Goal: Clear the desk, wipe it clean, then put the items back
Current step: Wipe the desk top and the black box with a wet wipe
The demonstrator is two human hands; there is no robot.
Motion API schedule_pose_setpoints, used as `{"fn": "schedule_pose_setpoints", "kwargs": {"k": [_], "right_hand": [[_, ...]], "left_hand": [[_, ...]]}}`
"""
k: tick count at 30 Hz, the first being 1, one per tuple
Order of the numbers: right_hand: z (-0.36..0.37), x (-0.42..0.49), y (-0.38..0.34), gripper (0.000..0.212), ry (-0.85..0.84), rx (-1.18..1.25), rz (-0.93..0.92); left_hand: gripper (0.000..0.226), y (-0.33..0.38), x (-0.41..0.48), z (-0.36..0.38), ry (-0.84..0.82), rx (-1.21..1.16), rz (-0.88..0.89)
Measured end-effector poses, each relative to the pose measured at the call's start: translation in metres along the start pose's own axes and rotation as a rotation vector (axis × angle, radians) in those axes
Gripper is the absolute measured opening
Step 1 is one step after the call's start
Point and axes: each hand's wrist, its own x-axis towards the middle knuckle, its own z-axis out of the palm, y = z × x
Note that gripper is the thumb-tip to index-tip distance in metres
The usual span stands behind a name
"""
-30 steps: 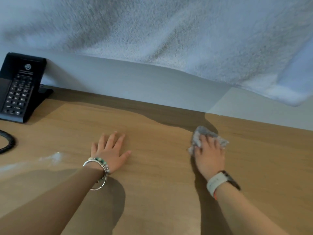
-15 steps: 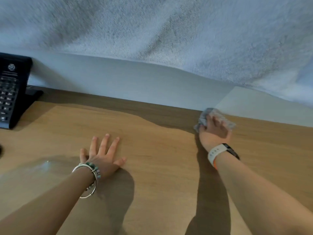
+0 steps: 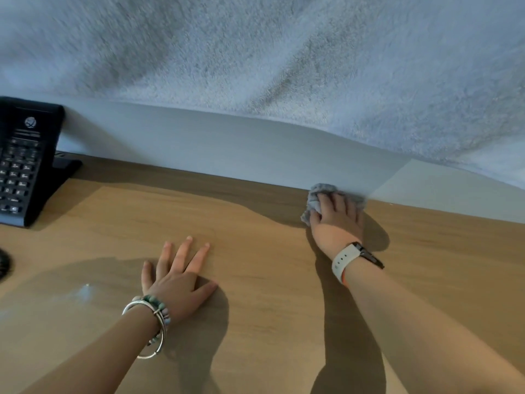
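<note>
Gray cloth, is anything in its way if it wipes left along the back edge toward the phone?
Nothing visible. No object lies on the desk between the gray cloth and the phone; the left hand rests flat nearer the front, off that line.

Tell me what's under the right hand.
A crumpled grey cloth lies under the right hand, on the desk by the wall. Only its edges show; the desk surface beneath is covered.
</note>
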Motion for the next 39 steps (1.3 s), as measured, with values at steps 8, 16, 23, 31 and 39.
{"fn": "schedule_pose_setpoints", "kwargs": {"k": [8,16,23,31,39], "right_hand": [[0.015,-0.118,-0.076,0.047,-0.074,0.037,-0.728],[0.005,0.001,-0.065,0.047,-0.105,0.066,-0.246],[0.019,-0.084,-0.097,0.055,-0.164,-0.004,-0.901],[0.019,0.031,-0.107,0.041,-0.053,0.003,-0.412],[0.016,-0.042,-0.081,0.048,-0.148,-0.033,-0.865]], "left_hand": [[0.112,-0.013,0.000,-0.011,-0.037,0.024,0.069],[0.069,-0.050,0.005,-0.017,0.016,0.028,0.005],[0.061,-0.055,0.006,-0.017,0.005,-0.042,0.027],[0.067,-0.054,0.007,-0.013,-0.002,0.024,0.009],[0.066,-0.055,0.008,-0.012,0.006,-0.007,0.021]]}}
